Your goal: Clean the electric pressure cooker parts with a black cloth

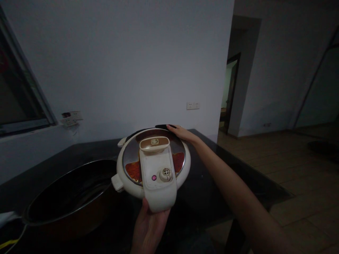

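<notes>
A white pressure cooker lid (156, 169) is tilted toward me above the dark tabletop. It has a raised handle with a brown top, a round steam valve and a small pink button. Reddish-orange patches show on its metal face. My left hand (150, 225) grips the lid's bulging front end from below, thumb along the side. My right hand (181, 133) is closed at the far right rim, with a dark flat piece (162, 126) by its fingertips; I cannot make out what that is. The lid's underside is hidden.
A large dark wok-like pan (79, 194) stands close on the left of the black table (212, 197). At the lower left edge is a pale object (7, 218). A wall (132, 63) with sockets (192, 105) rises behind; wooden flooring (265, 155) lies to the right.
</notes>
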{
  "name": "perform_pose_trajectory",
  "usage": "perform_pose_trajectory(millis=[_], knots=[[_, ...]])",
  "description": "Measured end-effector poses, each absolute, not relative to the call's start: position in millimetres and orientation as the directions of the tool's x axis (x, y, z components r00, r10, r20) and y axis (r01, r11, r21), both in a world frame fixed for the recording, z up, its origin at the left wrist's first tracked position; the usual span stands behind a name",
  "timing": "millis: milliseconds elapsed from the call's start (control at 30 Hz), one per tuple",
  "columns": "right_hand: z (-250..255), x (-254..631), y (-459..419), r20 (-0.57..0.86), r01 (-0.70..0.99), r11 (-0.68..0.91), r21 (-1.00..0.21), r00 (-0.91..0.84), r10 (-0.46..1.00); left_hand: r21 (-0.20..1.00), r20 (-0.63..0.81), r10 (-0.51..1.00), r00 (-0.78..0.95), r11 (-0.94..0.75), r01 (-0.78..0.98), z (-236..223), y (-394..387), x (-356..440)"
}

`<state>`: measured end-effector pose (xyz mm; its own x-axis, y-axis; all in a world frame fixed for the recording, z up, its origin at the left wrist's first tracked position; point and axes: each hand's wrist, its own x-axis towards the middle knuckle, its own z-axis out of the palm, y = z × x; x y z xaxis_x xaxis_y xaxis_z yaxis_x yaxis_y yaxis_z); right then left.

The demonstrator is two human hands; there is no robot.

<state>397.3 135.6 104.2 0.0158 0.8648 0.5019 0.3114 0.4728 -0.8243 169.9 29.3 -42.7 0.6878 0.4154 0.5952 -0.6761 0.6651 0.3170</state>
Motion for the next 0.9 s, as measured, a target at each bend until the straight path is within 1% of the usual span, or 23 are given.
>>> perform_pose_trajectory(millis=[133,300,433,467,533,633,700,800,867,900], knots=[[88.0,395.2,117.5,0.577,0.313,0.523,-0.793,0.107,0.81,0.323,0.599,0.416,0.684,0.656,-0.682,-43.4,29.0,168.4],[49.6,394.3,84.5,0.634,0.316,0.554,-0.77,0.283,0.72,0.319,0.61,0.408,0.68,0.658,-0.682,-46.1,29.3,167.5],[14.7,378.4,55.7,0.615,0.313,0.53,-0.788,0.431,0.66,0.327,0.593,0.414,0.691,0.66,-0.676,-45.5,29.4,166.8],[6.3,369.8,47.4,0.596,0.303,0.517,-0.8,0.491,0.635,0.33,0.594,0.412,0.691,0.659,-0.676,-45.2,29.4,166.9],[-10.6,346.7,29.5,0.552,0.277,0.492,-0.826,0.579,0.6,0.339,0.604,0.399,0.69,0.655,-0.676,-44.7,29.1,167.3],[-37.8,302.0,3.5,0.523,0.295,0.454,-0.841,0.66,0.539,0.349,0.607,0.396,0.689,0.646,-0.679,-45.4,29.5,167.5],[-56.5,271.5,-10.3,0.535,0.327,0.441,-0.836,0.669,0.516,0.35,0.607,0.395,0.689,0.646,-0.679,-47.5,30.7,166.3],[-77.2,238.3,-22.8,0.601,0.398,0.455,-0.796,0.601,0.527,0.395,0.585,0.355,0.729,0.66,-0.638,-51.8,33.6,163.2],[-80.6,231.1,-25.1,0.613,0.408,0.461,-0.788,0.592,0.524,0.426,0.56,0.338,0.756,0.665,-0.613,-53.4,35.0,162.3],[-78.7,232.6,-24.6,0.608,0.402,0.46,-0.792,0.592,0.529,0.423,0.566,0.34,0.751,0.663,-0.618,-53.3,35.2,162.6]])
